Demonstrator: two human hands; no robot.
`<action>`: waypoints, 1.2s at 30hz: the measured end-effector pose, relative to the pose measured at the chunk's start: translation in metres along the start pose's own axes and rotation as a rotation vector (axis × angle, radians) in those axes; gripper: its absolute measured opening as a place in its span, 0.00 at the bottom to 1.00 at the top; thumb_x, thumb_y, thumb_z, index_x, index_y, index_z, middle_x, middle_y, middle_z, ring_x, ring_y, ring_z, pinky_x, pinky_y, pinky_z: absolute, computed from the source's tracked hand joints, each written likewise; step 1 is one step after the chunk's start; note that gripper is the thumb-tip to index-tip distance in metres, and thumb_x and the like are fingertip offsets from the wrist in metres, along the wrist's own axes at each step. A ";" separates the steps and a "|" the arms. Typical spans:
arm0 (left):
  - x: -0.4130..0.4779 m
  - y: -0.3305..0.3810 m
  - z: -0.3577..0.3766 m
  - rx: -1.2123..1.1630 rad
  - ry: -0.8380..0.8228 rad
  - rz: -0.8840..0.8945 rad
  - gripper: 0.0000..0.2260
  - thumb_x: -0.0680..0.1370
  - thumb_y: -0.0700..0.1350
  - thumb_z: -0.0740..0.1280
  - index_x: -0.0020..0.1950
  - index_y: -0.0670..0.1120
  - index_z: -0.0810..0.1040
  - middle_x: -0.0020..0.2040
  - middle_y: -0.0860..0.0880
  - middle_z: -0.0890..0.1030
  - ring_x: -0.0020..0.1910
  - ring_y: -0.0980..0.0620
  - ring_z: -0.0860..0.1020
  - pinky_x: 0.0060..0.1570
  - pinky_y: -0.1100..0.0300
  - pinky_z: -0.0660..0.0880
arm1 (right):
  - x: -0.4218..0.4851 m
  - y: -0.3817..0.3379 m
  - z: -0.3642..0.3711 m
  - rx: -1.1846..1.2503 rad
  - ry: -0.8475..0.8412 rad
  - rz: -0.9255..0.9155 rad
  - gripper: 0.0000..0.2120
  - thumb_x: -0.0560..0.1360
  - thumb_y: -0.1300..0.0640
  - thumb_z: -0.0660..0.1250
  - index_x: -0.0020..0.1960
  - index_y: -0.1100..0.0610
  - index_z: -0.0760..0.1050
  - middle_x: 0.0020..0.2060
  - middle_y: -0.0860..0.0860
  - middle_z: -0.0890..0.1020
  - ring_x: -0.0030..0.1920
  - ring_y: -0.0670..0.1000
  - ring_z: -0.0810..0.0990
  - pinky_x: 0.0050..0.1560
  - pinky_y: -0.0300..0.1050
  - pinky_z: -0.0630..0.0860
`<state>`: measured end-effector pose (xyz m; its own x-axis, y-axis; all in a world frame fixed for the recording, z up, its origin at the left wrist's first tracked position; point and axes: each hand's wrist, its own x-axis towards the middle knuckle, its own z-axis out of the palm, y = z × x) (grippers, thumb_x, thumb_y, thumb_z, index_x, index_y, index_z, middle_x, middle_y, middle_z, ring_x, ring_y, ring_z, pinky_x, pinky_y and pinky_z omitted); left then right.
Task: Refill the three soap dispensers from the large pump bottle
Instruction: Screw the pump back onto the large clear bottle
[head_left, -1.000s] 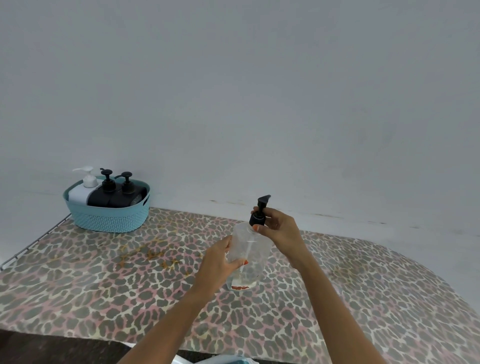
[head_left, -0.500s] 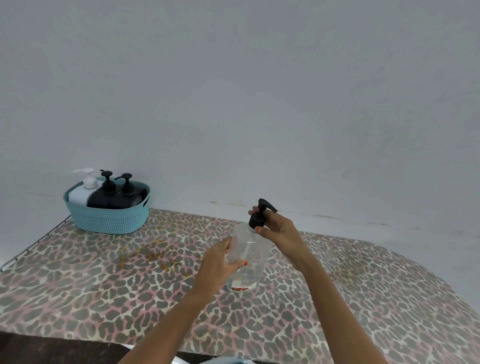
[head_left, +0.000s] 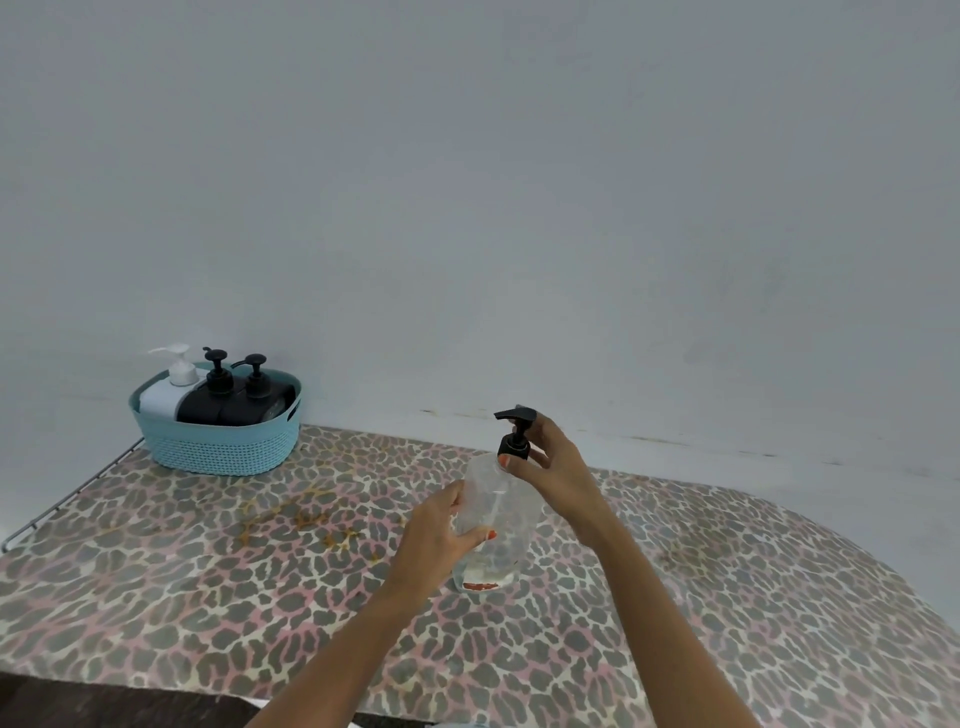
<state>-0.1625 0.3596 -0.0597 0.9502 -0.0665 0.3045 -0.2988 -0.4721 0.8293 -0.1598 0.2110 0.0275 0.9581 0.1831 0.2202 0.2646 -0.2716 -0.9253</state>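
The clear pump bottle (head_left: 493, 525) is gripped around its body by the left hand (head_left: 441, 535), its black pump collar (head_left: 514, 447) pinched by the right hand (head_left: 550, 478) (table centre); the basket (head_left: 218, 441) of dispensers sits at ten o'clock.

Three soap dispensers stand in one teal woven plastic basket (head_left: 223, 447): one white pump dispenser (head_left: 166, 392) and two black pump dispensers (head_left: 208, 402) (head_left: 254, 400). Right of the basket stands one clear plastic pump bottle (head_left: 496, 519), held by two hands (head_left: 441, 535) (head_left: 553, 467).
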 end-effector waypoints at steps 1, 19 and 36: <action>0.000 0.000 0.000 0.005 0.000 -0.001 0.23 0.67 0.46 0.75 0.59 0.44 0.75 0.54 0.48 0.81 0.53 0.54 0.77 0.53 0.68 0.69 | -0.001 -0.001 -0.004 0.017 -0.028 0.012 0.18 0.73 0.63 0.67 0.60 0.47 0.73 0.58 0.47 0.77 0.63 0.45 0.73 0.66 0.43 0.67; -0.001 0.002 0.000 -0.018 -0.008 -0.026 0.23 0.68 0.46 0.75 0.60 0.45 0.74 0.55 0.48 0.80 0.53 0.56 0.76 0.53 0.68 0.68 | 0.003 0.000 -0.011 -0.008 -0.058 0.054 0.23 0.73 0.63 0.68 0.67 0.57 0.69 0.62 0.48 0.75 0.63 0.43 0.72 0.65 0.39 0.66; -0.003 0.000 -0.002 -0.033 -0.023 -0.025 0.24 0.68 0.46 0.75 0.62 0.46 0.73 0.57 0.48 0.79 0.55 0.56 0.75 0.55 0.68 0.68 | 0.006 0.008 -0.003 -0.093 0.060 0.052 0.19 0.69 0.61 0.72 0.59 0.60 0.75 0.55 0.52 0.80 0.55 0.47 0.77 0.61 0.41 0.71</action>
<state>-0.1653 0.3611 -0.0597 0.9590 -0.0757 0.2730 -0.2775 -0.4446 0.8517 -0.1521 0.2066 0.0228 0.9748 0.1103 0.1938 0.2212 -0.3665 -0.9037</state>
